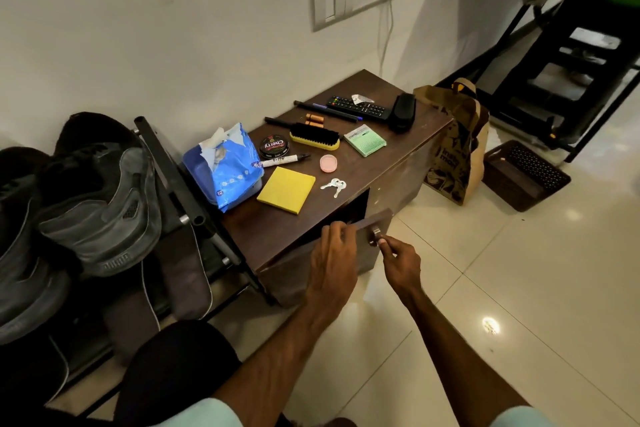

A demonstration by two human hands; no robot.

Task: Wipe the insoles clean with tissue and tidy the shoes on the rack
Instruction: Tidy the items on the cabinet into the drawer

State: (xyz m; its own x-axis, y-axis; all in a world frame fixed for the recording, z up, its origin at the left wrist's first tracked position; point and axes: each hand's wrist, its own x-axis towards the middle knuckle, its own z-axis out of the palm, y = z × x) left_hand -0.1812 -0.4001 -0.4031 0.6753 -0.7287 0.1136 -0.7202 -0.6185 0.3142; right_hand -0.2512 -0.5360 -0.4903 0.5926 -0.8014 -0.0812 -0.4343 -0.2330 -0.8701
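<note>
At the cabinet front, your right hand [401, 262] pinches the metal knob [374, 234] between curled fingers, and your left hand [333, 253] hooks its fingers over the top edge of the part-open door panel [363, 255]. The blue tissue pack [227, 168] lies on the surface [277, 229], just beside the rack [170, 170] holding the grey shoes [100, 204].

Blue tissue pack [227, 168], yellow pad [286, 189], dark-brown cabinet [273, 229], grey shoes [100, 215]

Bare hands [334, 256] and forearms [446, 333], pale mint short sleeves [211, 414], black trouser knee [180, 364]
</note>
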